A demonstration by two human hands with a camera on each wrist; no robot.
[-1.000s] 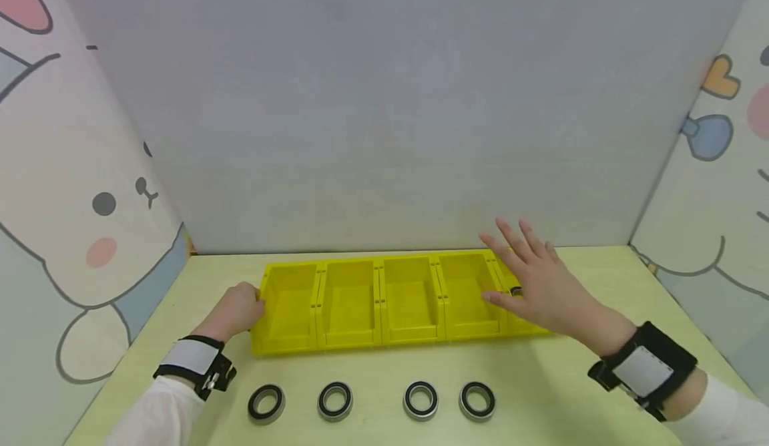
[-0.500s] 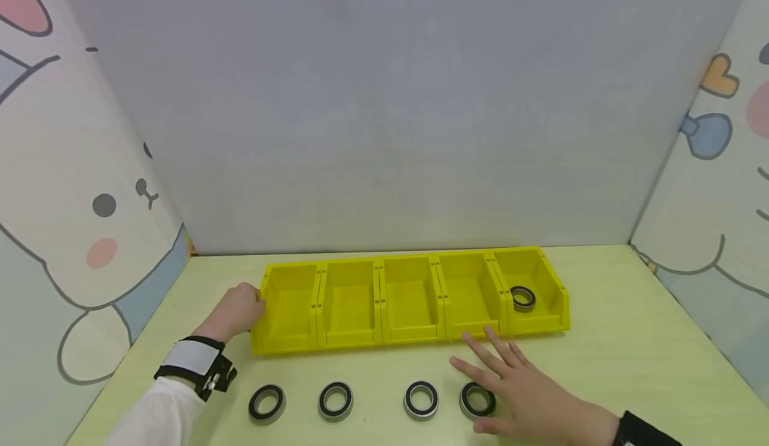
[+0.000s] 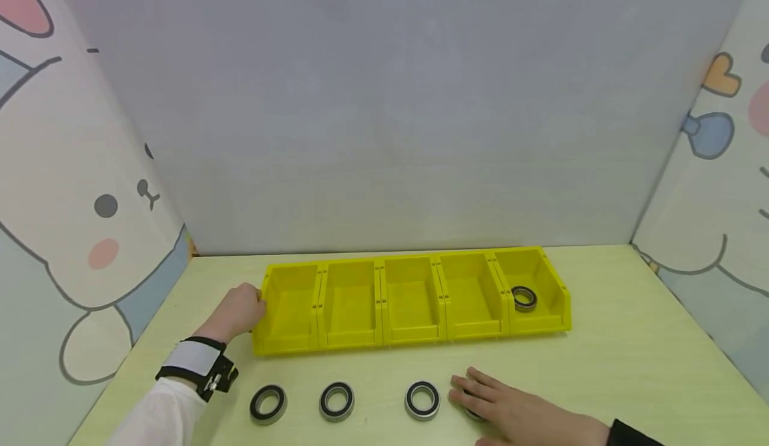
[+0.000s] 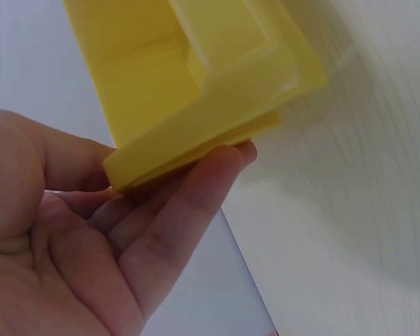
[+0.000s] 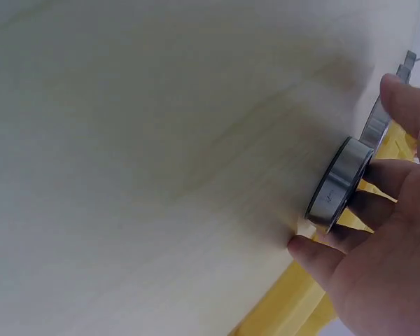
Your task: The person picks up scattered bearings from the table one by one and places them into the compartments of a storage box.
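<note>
My left hand [image 3: 233,312] grips the left end of a row of joined yellow bins [image 3: 414,334]. In the left wrist view, thumb and fingers pinch the wall edge of the end bin [image 4: 255,87]. My right hand [image 3: 521,411] is over the rightmost ball bearing on the table, covering most of it in the head view. In the right wrist view this bearing [image 5: 339,183] lies by the fingers, while the thumb [image 5: 406,101] stands apart from it. Whether the fingertips touch it is unclear.
Three more bearings lie in a line in front of the bins: left [image 3: 268,404], middle [image 3: 336,401] and right [image 3: 422,400]. Another bearing [image 3: 524,298] sits inside the rightmost bin. A grey wall [image 3: 408,112] stands behind the table, with printed side panels.
My right hand has moved from above the rightmost bin down toward me, onto the rightmost table bearing. The left hand keeps its grip on the bins.
</note>
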